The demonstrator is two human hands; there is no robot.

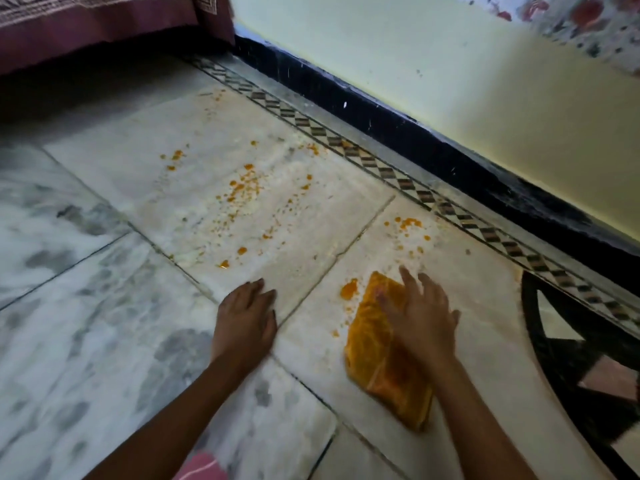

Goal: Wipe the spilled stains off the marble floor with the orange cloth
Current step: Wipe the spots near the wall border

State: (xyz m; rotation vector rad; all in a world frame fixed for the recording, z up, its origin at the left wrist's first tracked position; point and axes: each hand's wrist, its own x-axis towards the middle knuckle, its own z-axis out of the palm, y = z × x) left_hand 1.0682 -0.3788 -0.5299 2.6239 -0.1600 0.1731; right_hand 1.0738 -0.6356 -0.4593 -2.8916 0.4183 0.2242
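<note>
Right hand: the right hand [420, 315] lies palm down on the orange cloth [384, 355], fingers spread and nearly straight, pressing the fabric flat against the floor; it does not curl round the cloth.
Left hand: the left hand [246, 323] rests palm down on the bare marble floor [104, 306], fingers straight and close together, holding nothing; it lies across a tile joint, well apart from the cloth.
Orange cloth: folded into a rough rectangle, flat on a pale tile at lower right of centre, its far end under the right hand's fingers, its near end beside the right forearm.
Spilled stains: one orange blot [349, 289] sits just beside the cloth's far left corner. A small group [408, 224] lies beyond the right hand. A wide scatter of drops [242, 185] covers the tile ahead of the left hand, none of it touching the cloth.
Floor border: a chequered inlay strip [381, 168] runs diagonally beside a black skirting [415, 133] under a pale wall [433, 64].
Other items: a maroon patterned fabric [97, 22] hangs at upper left; a black-lined floor inlay [568, 323] lies at right.
</note>
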